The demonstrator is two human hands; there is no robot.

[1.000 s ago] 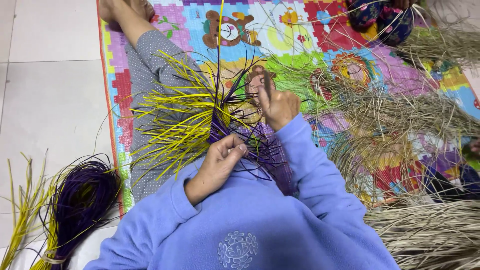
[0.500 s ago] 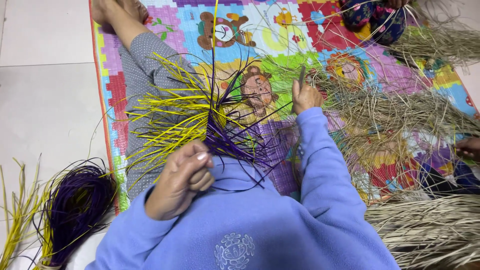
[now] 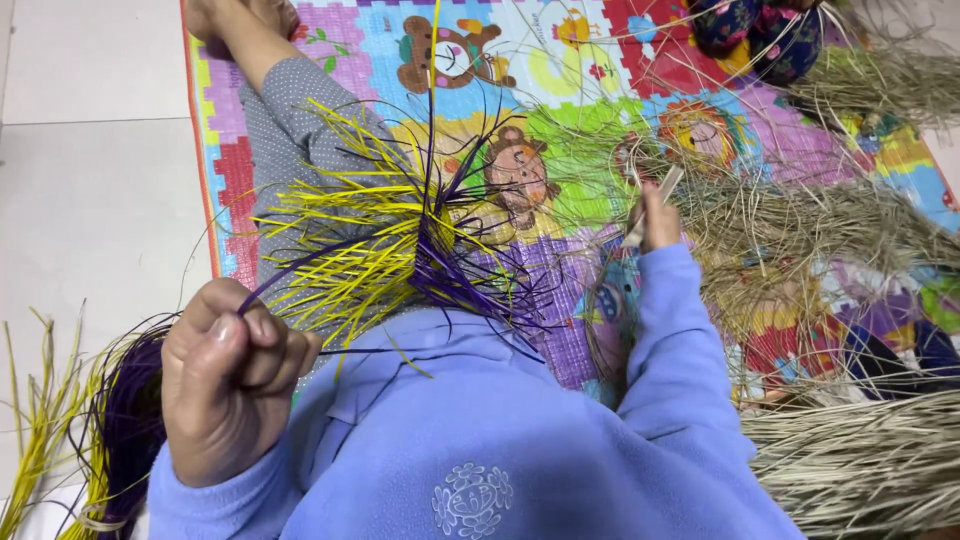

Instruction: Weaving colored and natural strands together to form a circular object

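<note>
My left hand (image 3: 235,385) pinches a purple strand (image 3: 300,268) running taut from the yellow-and-purple weave (image 3: 390,250) on my lap. My right hand (image 3: 655,220) grips a pale strip (image 3: 652,205). Strands seem light and springy; best held near the end.

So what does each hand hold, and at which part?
The left hand pinches a thin purple straw strand at its free end. The right hand grips a pale flat straw strip at its lower part.
</note>
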